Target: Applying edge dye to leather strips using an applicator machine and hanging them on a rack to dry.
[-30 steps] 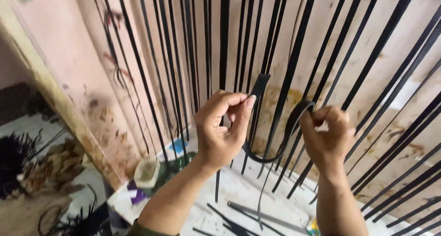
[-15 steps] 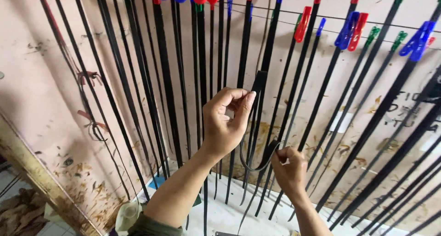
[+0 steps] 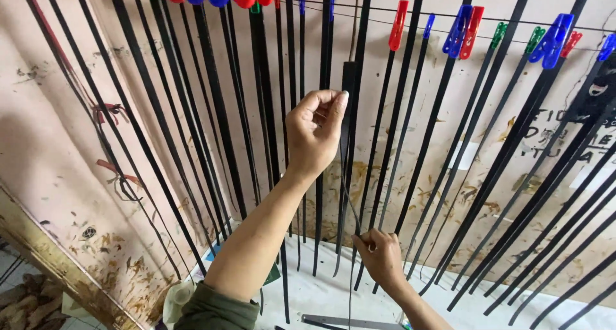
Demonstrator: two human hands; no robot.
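A stained pink wall (image 3: 58, 176) stands behind rows of black strips (image 3: 218, 105) hanging from red, blue and green clothes pegs (image 3: 462, 28) on a wire; among them hangs one loose black strip (image 3: 348, 105), just right of the left hand (image 3: 314, 134), whose fingers are pinched closed on it; below that, the right hand (image 3: 380, 258) is closed around its lower part.

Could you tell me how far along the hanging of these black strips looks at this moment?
Done: many black strips hang from coloured clips on the line. In hand: the left hand pinches one strip high, the right hand grips its lower part. Left: that strip has no clip; more lie below.
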